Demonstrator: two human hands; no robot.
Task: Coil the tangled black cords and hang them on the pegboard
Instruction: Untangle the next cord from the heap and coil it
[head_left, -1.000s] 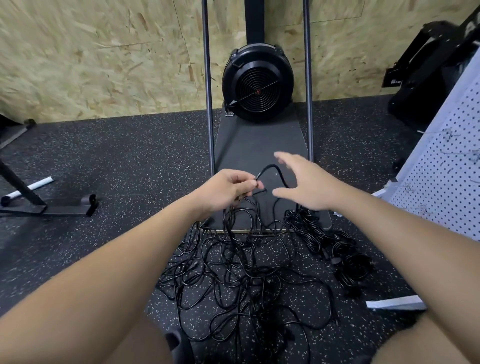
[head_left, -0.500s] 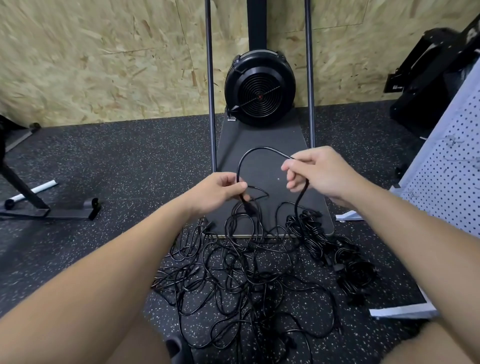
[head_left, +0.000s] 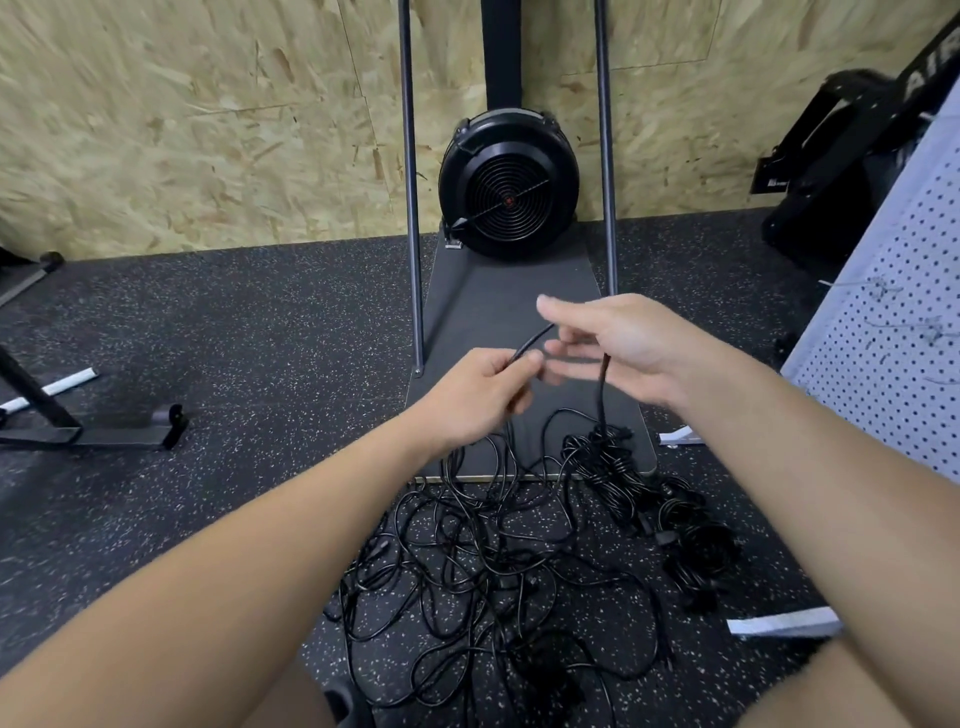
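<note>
A tangle of black cords (head_left: 483, 561) lies spread on the speckled floor in front of me. Denser bundles (head_left: 691, 551) lie to its right. My left hand (head_left: 478, 400) pinches one black cord (head_left: 532, 340) between thumb and fingers above the pile. My right hand (head_left: 623, 343) is close beside it, holding the same cord. The cord runs through its loosely extended fingers and drops taut to the pile. The white pegboard (head_left: 893, 374) leans at the right, carrying wire hooks (head_left: 878, 285).
A black fan machine (head_left: 509, 182) stands on a dark platform (head_left: 514, 291) against the chipboard wall, between two metal poles (head_left: 413, 208). A black frame foot (head_left: 104, 434) lies at the left. A white pegboard foot (head_left: 784, 621) is near my right arm.
My right hand reached in, took the cord and lifted an arch. It has now come back toward my left hand, so the arch has collapsed to a short span.
</note>
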